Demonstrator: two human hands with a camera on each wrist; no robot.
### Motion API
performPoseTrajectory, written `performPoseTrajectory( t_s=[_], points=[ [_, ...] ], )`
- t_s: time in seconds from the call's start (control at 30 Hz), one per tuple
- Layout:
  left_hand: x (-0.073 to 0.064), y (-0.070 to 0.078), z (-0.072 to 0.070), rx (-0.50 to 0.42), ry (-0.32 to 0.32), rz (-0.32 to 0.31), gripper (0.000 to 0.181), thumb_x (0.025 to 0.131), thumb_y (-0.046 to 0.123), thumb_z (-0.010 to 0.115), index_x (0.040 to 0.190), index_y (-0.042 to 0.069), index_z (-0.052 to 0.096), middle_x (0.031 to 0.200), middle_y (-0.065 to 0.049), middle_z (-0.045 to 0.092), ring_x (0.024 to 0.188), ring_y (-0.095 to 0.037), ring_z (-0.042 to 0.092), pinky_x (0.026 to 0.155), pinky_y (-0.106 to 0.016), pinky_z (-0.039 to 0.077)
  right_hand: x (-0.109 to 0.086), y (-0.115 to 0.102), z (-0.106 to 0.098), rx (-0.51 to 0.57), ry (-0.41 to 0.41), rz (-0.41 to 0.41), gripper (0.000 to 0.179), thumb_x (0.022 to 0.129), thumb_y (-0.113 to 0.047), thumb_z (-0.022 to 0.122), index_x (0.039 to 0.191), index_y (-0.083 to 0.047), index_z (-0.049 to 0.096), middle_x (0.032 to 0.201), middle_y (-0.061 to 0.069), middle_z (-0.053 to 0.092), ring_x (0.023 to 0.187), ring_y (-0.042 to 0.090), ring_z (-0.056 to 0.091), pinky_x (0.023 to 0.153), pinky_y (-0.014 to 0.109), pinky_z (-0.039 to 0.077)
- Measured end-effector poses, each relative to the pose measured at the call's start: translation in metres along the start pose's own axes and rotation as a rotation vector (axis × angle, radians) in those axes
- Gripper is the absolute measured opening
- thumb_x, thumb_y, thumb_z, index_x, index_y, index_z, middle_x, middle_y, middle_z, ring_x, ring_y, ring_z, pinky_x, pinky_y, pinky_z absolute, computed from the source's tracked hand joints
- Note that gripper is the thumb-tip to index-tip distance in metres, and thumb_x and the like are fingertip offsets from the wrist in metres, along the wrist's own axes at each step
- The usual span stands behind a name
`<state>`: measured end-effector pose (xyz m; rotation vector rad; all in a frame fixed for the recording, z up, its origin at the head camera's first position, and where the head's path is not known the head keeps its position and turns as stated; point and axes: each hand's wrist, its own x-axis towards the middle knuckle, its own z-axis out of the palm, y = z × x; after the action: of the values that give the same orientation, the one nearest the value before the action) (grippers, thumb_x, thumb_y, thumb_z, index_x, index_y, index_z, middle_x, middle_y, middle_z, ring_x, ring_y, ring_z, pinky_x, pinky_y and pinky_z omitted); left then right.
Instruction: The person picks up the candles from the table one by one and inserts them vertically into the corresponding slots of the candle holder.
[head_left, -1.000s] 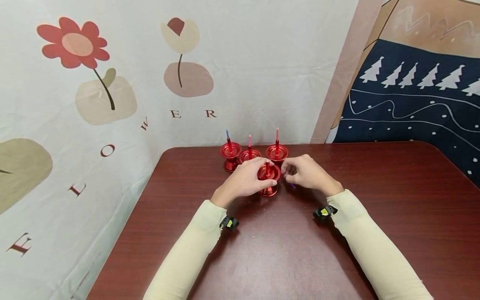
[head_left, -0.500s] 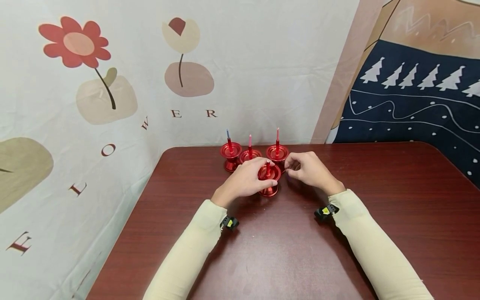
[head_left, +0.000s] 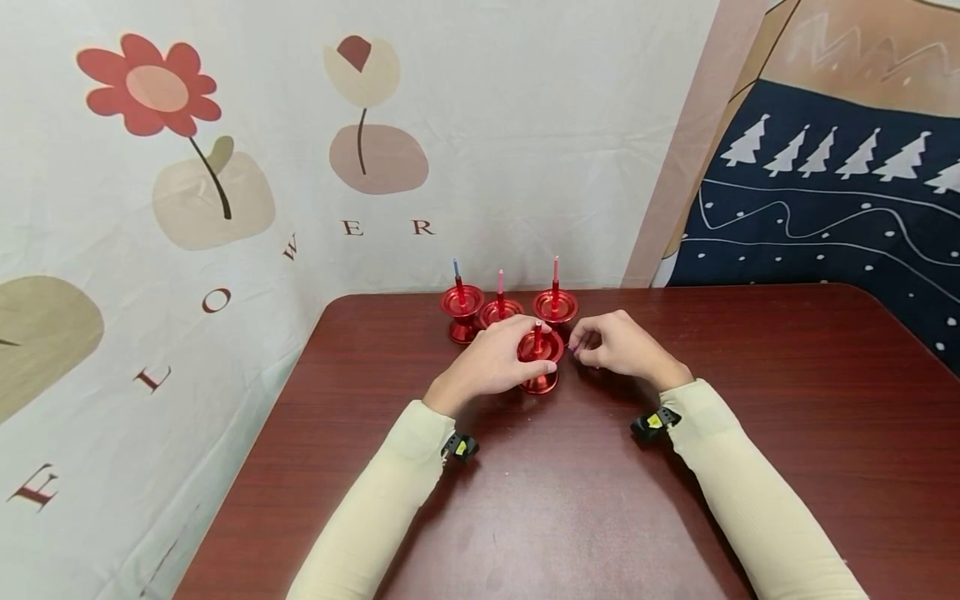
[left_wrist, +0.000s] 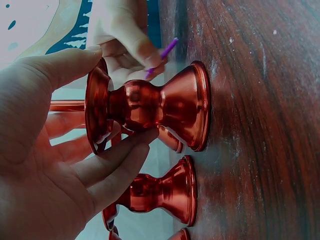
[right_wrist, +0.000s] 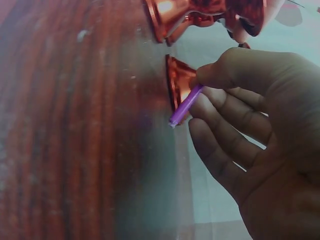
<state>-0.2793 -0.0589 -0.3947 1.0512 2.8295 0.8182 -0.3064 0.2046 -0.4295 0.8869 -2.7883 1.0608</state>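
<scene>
My left hand (head_left: pixel 487 358) grips the nearest red metal candle holder (head_left: pixel 540 382), thumb and fingers around its upper dish. This holder stands upright on the table, and a thin red tube (head_left: pixel 537 337) rises from its middle. To the right of it, my right hand (head_left: pixel 618 346) pinches a small purple candle (right_wrist: pixel 185 106) between thumb and fingertips. In the right wrist view one end of the candle sticks out towards the table. From the left wrist, the purple candle shows just beyond the holder, apart from it.
Behind stand more red holders: one with a blue candle (head_left: pixel 455 268) at the left, one with a pink candle (head_left: pixel 501 282) partly hidden by my left hand, and one with another pink candle (head_left: pixel 556 271). A printed cloth (head_left: pixel 525 167) hangs behind the brown table (head_left: pixel 787 400).
My right hand has shifted slightly right, and the purple candle's end no longer shows below its fingers; a bit of purple shows at the fingertips. My left hand keeps its grip on the holder.
</scene>
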Motion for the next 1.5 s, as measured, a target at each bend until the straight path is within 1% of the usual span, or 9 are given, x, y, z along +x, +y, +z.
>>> performPoseTrajectory(
  t_s=[0.23, 0.5, 0.6, 0.9, 1.03, 1.13, 1.23, 1.37, 1.5],
  points=[
    [0.0, 0.002, 0.003, -0.006, -0.002, 0.008, 0.05, 0.1, 0.037, 0.082, 0.14, 0.011, 0.068, 0.135, -0.005, 0.068, 0.12, -0.024, 0.066, 0.104, -0.042, 0.054, -0.002, -0.009, -0.011, 0.087, 0.125, -0.022, 0.011, 0.093, 0.003, 0.078, 0.104, -0.001, 0.081, 0.09, 0.005, 0.077, 0.084, 0.021, 0.069, 0.078, 0.029, 0.057],
    [0.0, 0.005, 0.006, -0.022, 0.004, 0.024, 0.048, 0.1, 0.037, 0.082, 0.139, 0.013, 0.068, 0.138, -0.004, 0.067, 0.12, -0.022, 0.066, 0.104, -0.041, 0.054, 0.0, -0.034, -0.021, 0.221, 0.304, -0.052, 0.006, 0.097, 0.0, 0.08, 0.102, -0.002, 0.079, 0.093, 0.007, 0.077, 0.085, 0.017, 0.069, 0.08, 0.019, 0.055],
    [0.001, 0.005, 0.006, -0.022, -0.003, 0.027, 0.05, 0.101, 0.038, 0.081, 0.142, 0.013, 0.067, 0.142, -0.004, 0.066, 0.122, -0.023, 0.065, 0.106, -0.042, 0.053, 0.0, -0.046, -0.025, 0.293, 0.34, -0.053, 0.007, 0.099, -0.003, 0.082, 0.104, -0.003, 0.078, 0.095, 0.009, 0.076, 0.085, 0.017, 0.069, 0.081, 0.018, 0.057],
    [0.002, 0.005, 0.009, -0.014, 0.007, 0.043, 0.054, 0.101, 0.04, 0.08, 0.144, 0.012, 0.066, 0.141, -0.004, 0.066, 0.121, -0.022, 0.066, 0.106, -0.041, 0.053, -0.002, -0.075, -0.027, 0.369, 0.315, -0.1, 0.01, 0.101, -0.003, 0.08, 0.11, -0.002, 0.075, 0.097, 0.009, 0.077, 0.087, 0.028, 0.072, 0.079, 0.023, 0.059],
    [0.003, 0.005, 0.01, -0.031, 0.001, 0.049, 0.061, 0.101, 0.039, 0.08, 0.151, 0.009, 0.063, 0.148, -0.007, 0.065, 0.13, -0.024, 0.064, 0.112, -0.042, 0.051, -0.001, -0.078, -0.022, 0.376, 0.3, -0.141, 0.01, 0.101, 0.0, 0.078, 0.11, -0.002, 0.075, 0.097, 0.008, 0.078, 0.085, 0.025, 0.074, 0.077, 0.029, 0.062],
    [0.003, 0.005, 0.011, -0.038, -0.002, 0.049, 0.061, 0.101, 0.039, 0.08, 0.151, 0.009, 0.063, 0.149, -0.008, 0.065, 0.129, -0.024, 0.065, 0.111, -0.042, 0.051, 0.001, -0.079, -0.017, 0.361, 0.294, -0.172, 0.009, 0.102, 0.003, 0.076, 0.11, -0.001, 0.075, 0.095, 0.009, 0.078, 0.082, 0.021, 0.073, 0.075, 0.028, 0.061],
    [0.003, 0.005, 0.012, -0.028, 0.002, 0.053, 0.057, 0.101, 0.04, 0.081, 0.146, 0.01, 0.065, 0.145, -0.006, 0.066, 0.12, -0.021, 0.066, 0.105, -0.04, 0.053, 0.003, -0.08, -0.014, 0.345, 0.289, -0.196, 0.009, 0.102, 0.006, 0.074, 0.11, 0.0, 0.074, 0.096, 0.01, 0.078, 0.083, 0.027, 0.072, 0.075, 0.023, 0.058],
    [0.003, 0.006, 0.012, -0.009, 0.016, 0.063, 0.048, 0.1, 0.04, 0.082, 0.134, 0.009, 0.068, 0.127, -0.005, 0.068, 0.101, -0.02, 0.064, 0.091, -0.037, 0.053, 0.003, -0.083, -0.012, 0.336, 0.285, -0.21, 0.009, 0.103, 0.007, 0.071, 0.11, 0.002, 0.074, 0.099, 0.011, 0.077, 0.084, 0.034, 0.073, 0.078, 0.02, 0.058],
    [0.003, 0.007, 0.012, 0.012, 0.022, 0.073, 0.043, 0.099, 0.041, 0.083, 0.122, 0.008, 0.068, 0.109, -0.004, 0.063, 0.089, -0.019, 0.058, 0.081, -0.034, 0.048, 0.003, -0.086, -0.013, 0.337, 0.28, -0.2, 0.008, 0.105, 0.006, 0.07, 0.111, 0.001, 0.073, 0.101, 0.011, 0.077, 0.085, 0.03, 0.074, 0.079, 0.022, 0.059]
  ],
)
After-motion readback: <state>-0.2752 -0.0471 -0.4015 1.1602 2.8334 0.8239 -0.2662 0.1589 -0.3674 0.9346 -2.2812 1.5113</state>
